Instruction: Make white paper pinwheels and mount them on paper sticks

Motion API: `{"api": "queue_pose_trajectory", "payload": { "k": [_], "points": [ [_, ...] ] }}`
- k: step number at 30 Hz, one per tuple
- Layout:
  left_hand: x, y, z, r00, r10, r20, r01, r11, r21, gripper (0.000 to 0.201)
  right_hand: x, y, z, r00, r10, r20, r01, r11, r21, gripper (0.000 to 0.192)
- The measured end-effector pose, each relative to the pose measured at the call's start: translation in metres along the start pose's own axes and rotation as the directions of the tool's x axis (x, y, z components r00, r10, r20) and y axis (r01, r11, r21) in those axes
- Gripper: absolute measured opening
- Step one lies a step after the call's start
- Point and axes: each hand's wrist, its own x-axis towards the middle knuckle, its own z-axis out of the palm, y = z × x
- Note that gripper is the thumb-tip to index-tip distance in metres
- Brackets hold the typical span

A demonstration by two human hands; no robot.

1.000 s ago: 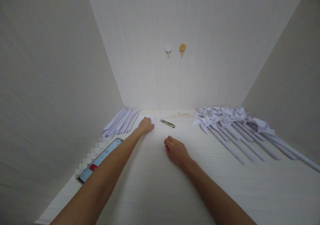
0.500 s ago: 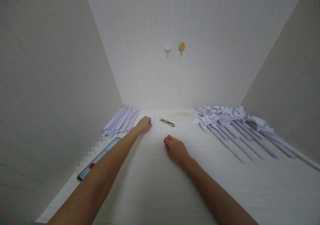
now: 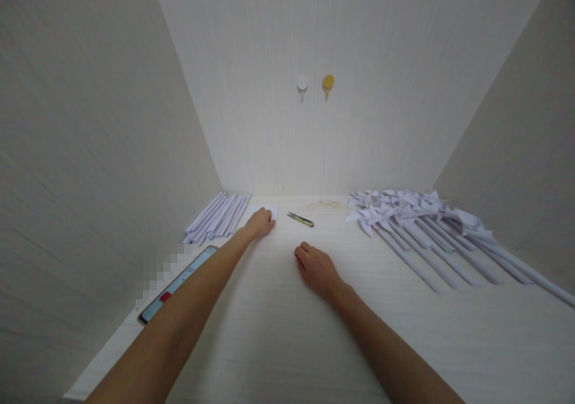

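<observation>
White square paper [image 3: 275,210] lies flat near the back wall, partly covered by my left hand [image 3: 260,222]. That hand is closed, its curled fingers at the paper's right part; the fingertips are mostly hidden. My right hand [image 3: 317,267] rests on the table nearer to me, fingers curled together, and whatever it may hold is out of sight. Between and beyond the hands lies a pair of thread snips [image 3: 300,219], blades pointing left. To the left of the paper is a bundle of rolled white paper sticks [image 3: 218,217].
Several white paper pinwheels [image 3: 404,212] on paper sticks are piled at the right. A phone [image 3: 177,284] with a lit screen lies partly under my left forearm. A white hook [image 3: 302,84] and a yellow hook [image 3: 328,83] are on the back wall; side walls flank the table.
The fingers of my left hand have shifted slightly to the right over the paper. My right hand stays where it was.
</observation>
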Motion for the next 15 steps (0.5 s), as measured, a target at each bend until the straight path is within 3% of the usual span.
{"api": "queue_pose_trajectory", "payload": {
  "k": [7, 15],
  "points": [
    [-0.01, 0.015, -0.008, 0.999, 0.043, 0.028, -0.044, 0.997, 0.061, 0.028, 0.001, 0.001, 0.003, 1.0, -0.018, -0.023, 0.018, 1.0, -0.015, 0.019],
    [-0.011, 0.021, -0.004, 0.998, 0.055, 0.023, -0.057, 0.992, 0.114, 0.032, 0.001, -0.002, 0.002, 1.0, -0.013, -0.012, 0.013, 0.999, -0.033, 0.02]
  ]
}}
